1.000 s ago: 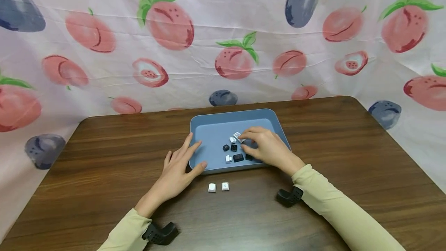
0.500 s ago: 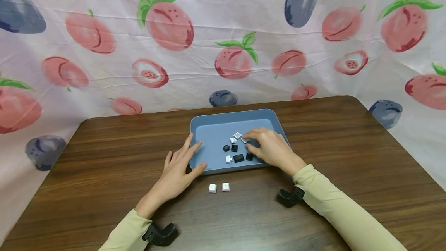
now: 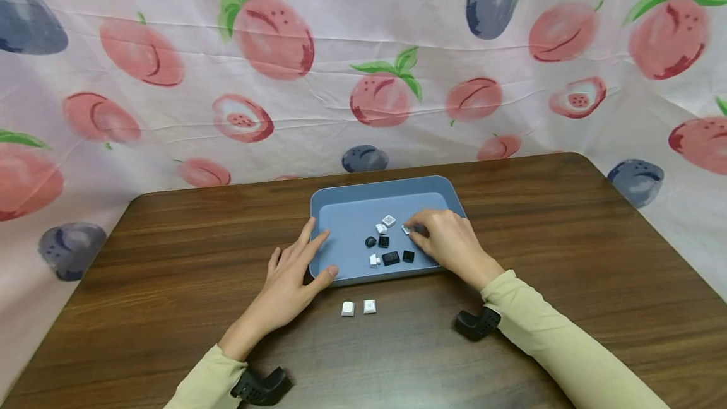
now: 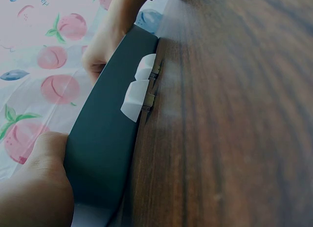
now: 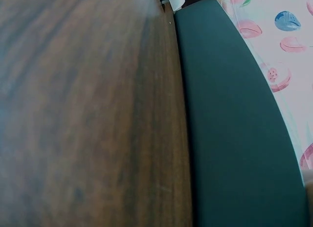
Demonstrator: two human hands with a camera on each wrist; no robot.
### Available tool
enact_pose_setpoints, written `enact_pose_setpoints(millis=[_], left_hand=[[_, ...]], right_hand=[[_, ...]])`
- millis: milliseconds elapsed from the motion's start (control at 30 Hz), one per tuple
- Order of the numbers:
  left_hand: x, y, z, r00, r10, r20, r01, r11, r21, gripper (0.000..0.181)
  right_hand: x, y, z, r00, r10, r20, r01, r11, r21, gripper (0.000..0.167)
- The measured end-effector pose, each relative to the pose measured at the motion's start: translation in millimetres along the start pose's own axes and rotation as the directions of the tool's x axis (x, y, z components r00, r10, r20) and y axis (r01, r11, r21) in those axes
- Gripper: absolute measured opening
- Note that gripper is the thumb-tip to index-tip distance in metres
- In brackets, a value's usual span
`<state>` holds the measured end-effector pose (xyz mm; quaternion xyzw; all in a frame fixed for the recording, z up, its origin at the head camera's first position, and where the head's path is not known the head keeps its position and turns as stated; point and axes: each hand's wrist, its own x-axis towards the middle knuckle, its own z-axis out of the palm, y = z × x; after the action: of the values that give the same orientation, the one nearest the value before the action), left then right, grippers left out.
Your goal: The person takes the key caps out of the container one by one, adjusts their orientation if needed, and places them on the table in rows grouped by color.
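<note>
Resting spread and empty over the left edge of the tray (image 3: 341,226), left fingers (image 3: 317,243), two loose keys (image 3: 348,309) on the surface (image 3: 568,238) outside the front edge, right fingers (image 3: 420,216) pinching a white key (image 3: 406,230) inside, open room behind.

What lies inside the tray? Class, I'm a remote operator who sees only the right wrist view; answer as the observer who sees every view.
Observer: Small black pieces and white pieces lie in the blue tray.
Operator: What is the right grip at?
Observer: The right grip has its fingertips at one white piece, seemingly pinching it.
Operator: And the left?
Observer: The left grip spreads its fingers at the tray's left end.
</note>
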<state>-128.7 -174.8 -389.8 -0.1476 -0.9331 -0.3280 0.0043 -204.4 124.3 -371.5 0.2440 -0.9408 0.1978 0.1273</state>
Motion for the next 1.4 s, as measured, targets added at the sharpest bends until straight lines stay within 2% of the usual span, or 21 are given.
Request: enact_pose_setpoints(millis=[233, 600, 833, 900, 1067, 1233, 1400], left_hand=[[-1.5, 0.2, 1.5, 1.000, 0.003, 0.002, -0.003, 1.000, -0.001, 0.070], [-2.8, -2.2, 4.9, 1.000, 0.014, -0.001, -0.014, 1.000, -0.002, 0.069], [-8.1, -2.2, 8.2, 1.000, -0.007, -0.003, 0.007, 1.000, -0.001, 0.070], [-8.1, -1.4, 8.5, 1.000, -0.003, -0.002, 0.003, 1.000, -0.002, 0.070], [-5.1, -0.5, 6.3, 1.000, 0.011, -0.009, -0.011, 1.000, 0.003, 0.069], [-4.8, -1.3, 5.6, 1.000, 0.013, -0.007, -0.013, 1.000, 0.009, 0.069], [-2.9, -0.1, 4.1, 0.999, 0.024, -0.021, -0.024, 1.000, 0.009, 0.068]], right_hand=[[-3.1, 1.5, 4.1, 1.000, -0.011, -0.012, 0.011, 1.000, 0.013, 0.014], [-7.6, 3.1, 6.8, 0.999, -0.025, 0.048, 0.026, 0.999, -0.032, 0.022], [-9.7, 2.1, 5.9, 0.987, -0.082, 0.136, 0.088, 0.995, -0.041, 0.026], [-9.8, 2.4, 4.5, 0.988, -0.066, 0.142, 0.071, 0.997, -0.029, 0.028], [-8.1, 3.2, 3.0, 0.995, -0.004, 0.096, 0.002, 1.000, 0.024, 0.031], [-7.5, 1.8, 2.1, 0.994, 0.058, 0.092, -0.063, 0.996, 0.056, 0.029], [-4.6, 1.5, 0.4, 0.996, 0.043, 0.079, -0.048, 0.998, 0.052, 0.023]])
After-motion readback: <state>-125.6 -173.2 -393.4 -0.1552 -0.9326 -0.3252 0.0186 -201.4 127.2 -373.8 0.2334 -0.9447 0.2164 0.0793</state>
